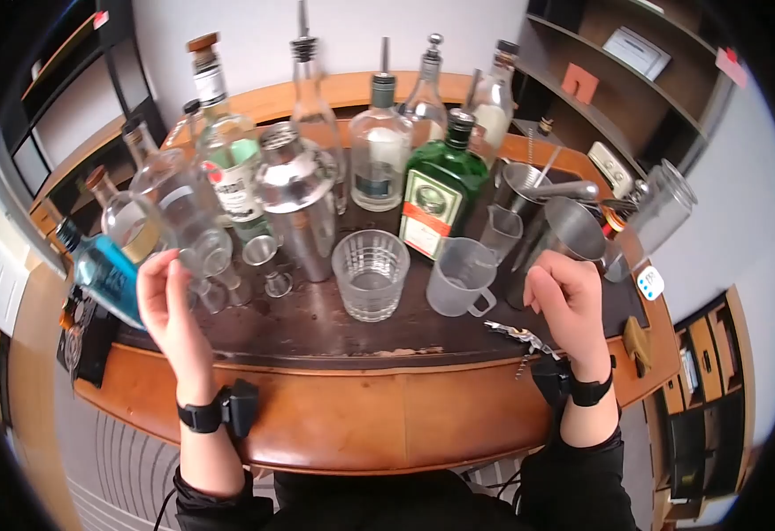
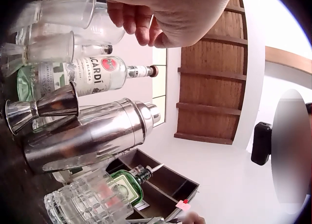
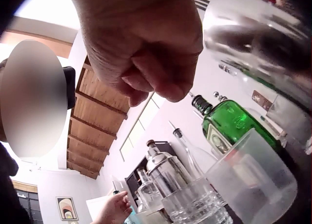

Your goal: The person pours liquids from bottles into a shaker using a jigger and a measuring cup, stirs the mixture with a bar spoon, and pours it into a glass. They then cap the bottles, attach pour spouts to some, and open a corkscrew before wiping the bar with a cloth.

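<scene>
Tumbler (image 1: 371,276) of grid-patterned glass stands between smooth metal shaker (image 1: 303,217) and frosted cup (image 1: 458,276).

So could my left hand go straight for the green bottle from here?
Probably not: the left hand looks empty, but the metal shaker and the cut glass stand roughly between it and the green bottle.

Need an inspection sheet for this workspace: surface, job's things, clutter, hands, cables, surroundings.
Surface: dark tabletop, worn patch near front edge
Job's things: cut-glass tumbler, frosted measuring cup, shaker, jigger, all upright; green bottle stands behind the cup
Clutter: corkscrew lying beside the right hand
Hands: left hand and right hand raised, fingers curled loosely, holding nothing
Cables: thin dark cord beside left sleeve
Surroundings: shelves, white wall
</scene>
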A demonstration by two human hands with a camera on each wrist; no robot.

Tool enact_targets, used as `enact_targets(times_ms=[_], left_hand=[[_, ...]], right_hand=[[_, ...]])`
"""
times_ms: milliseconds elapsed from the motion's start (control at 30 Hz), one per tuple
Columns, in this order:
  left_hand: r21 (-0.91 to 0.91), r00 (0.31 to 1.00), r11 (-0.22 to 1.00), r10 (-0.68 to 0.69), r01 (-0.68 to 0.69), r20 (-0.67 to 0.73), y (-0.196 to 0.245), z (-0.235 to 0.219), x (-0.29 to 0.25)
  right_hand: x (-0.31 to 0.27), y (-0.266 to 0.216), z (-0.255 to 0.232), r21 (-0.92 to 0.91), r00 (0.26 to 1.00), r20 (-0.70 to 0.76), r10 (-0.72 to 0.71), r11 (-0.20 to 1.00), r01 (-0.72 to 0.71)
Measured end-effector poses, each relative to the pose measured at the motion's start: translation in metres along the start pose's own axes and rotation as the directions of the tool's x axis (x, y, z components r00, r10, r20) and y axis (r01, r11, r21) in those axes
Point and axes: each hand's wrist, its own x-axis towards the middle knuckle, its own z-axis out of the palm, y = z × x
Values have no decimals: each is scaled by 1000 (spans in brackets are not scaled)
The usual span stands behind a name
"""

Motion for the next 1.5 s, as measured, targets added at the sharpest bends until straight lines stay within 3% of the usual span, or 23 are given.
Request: enact_targets(times_ms=[133, 367, 500, 733, 933, 1500], left_hand=[[1, 1000, 1000, 9, -9, 15, 0, -6, -1], [-13, 1000, 1000, 25, -25, 11, -2, -8, -3], [-40, 999, 999, 20, -19, 27, 3, -7, -6], [-52, 997, 998, 23, -19, 74, 4, -7, -10], [-65, 998, 998, 2, 2, 61, 4, -5, -13], [-58, 997, 998, -7, 11, 76, 8, 4, -11]], right_hand=[[-4, 16, -1, 39, 991, -125, -44, 998, 49], [-7, 24, 9, -39, 997, 28, -72, 997, 74], [-6, 29, 16, -107, 977, 116, -182, 975, 194], [-5, 32, 19, -185, 954, 134, -267, 939, 289], [-6, 35, 21, -260, 958, 156, -240, 926, 274], [-6, 31, 27, -243, 969, 165, -185, 944, 222]])
